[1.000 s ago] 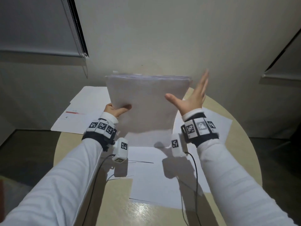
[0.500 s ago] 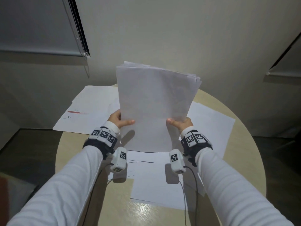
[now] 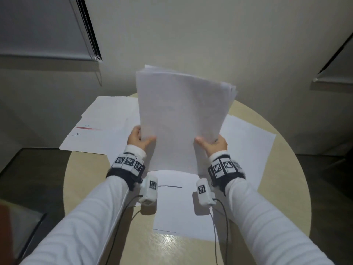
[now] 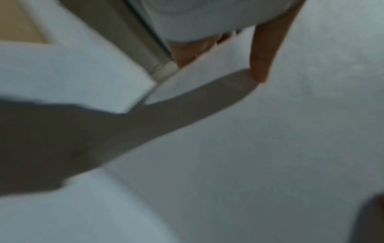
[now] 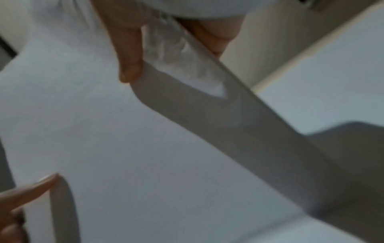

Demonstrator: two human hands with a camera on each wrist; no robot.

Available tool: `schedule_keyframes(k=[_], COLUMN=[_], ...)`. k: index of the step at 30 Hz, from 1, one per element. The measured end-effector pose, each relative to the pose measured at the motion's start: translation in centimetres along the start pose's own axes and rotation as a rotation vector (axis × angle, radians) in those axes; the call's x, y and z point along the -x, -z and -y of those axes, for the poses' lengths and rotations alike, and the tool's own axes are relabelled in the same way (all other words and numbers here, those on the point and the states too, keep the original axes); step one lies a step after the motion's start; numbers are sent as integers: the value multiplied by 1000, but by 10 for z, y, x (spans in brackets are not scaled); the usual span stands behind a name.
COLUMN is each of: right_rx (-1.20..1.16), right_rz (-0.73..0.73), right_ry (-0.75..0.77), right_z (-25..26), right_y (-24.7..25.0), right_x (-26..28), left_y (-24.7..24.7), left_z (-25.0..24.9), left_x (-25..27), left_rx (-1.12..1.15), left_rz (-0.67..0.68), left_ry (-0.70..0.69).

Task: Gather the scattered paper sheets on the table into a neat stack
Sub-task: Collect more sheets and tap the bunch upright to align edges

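Now both hands are gripping the paper bundle (image 3: 183,119), which is standing upright at frame centre, above the round table (image 3: 282,180). A second ago the right hand (image 3: 212,144) was flat and spread off the bundle's right edge; half a second ago it was already clamping, and it is clamping now, thumb in front, fingers behind. The left hand (image 3: 138,138) is pinching the lower left edge the same way and has been holding throughout. The bundle is sitting higher in the frame than before.

The bundle's top edge is fanning out toward upper right, sheets not flush. Likely they are squaring the bundle, probably lifting it before dropping its bottom edge onto the table.

Loose sheets are lying flat around it: the red-marked sheet (image 3: 89,131) and others at left, one large sheet (image 3: 252,138) at right, one near sheet (image 3: 177,205) at lower centre beneath the wrists. Gathering is looking partway done, since these are waiting.

Wrist views are blurring; each shows a thumb pressing paper.
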State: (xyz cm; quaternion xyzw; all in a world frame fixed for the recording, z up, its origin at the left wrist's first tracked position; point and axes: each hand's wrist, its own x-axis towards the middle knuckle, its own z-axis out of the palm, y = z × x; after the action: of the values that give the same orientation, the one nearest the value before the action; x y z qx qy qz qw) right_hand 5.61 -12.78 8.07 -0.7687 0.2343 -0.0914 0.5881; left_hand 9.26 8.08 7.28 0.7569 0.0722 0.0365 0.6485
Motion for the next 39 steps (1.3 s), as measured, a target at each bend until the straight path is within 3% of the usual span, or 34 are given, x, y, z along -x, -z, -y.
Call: schedule_keyframes(k=[3, 5, 8, 13, 17, 21, 24, 30, 39], right_rx=[210, 252, 213, -129, -204, -177, -236, -105, -151], right_rz=[171, 210, 171, 84, 98, 61, 20, 55, 67], right_ry=[-122, -141, -88, -29, 89, 181, 155, -124, -91], right_z=[-40, -51, -46, -5, 25, 25, 9, -60, -60], right_y=[3, 3, 3, 5, 7, -2, -9, -13, -14], right_x=[6, 10, 9, 1, -9, -13, -7, 12, 11], left_y=[3, 3, 1, 4, -2, -10, -12, -7, -14], left_z=[34, 42, 32, -7, -32, -37, -27, 33, 57], left_x=[22, 27, 22, 3, -15, -12, -5, 24, 26], left_rx=[-43, -27, -87, 131, 141, 183, 98, -17, 56], left_rz=[82, 109, 137, 154, 173, 71, 45, 111, 9], left_ry=[148, 165, 123, 9, -17, -75, -92, 88, 207])
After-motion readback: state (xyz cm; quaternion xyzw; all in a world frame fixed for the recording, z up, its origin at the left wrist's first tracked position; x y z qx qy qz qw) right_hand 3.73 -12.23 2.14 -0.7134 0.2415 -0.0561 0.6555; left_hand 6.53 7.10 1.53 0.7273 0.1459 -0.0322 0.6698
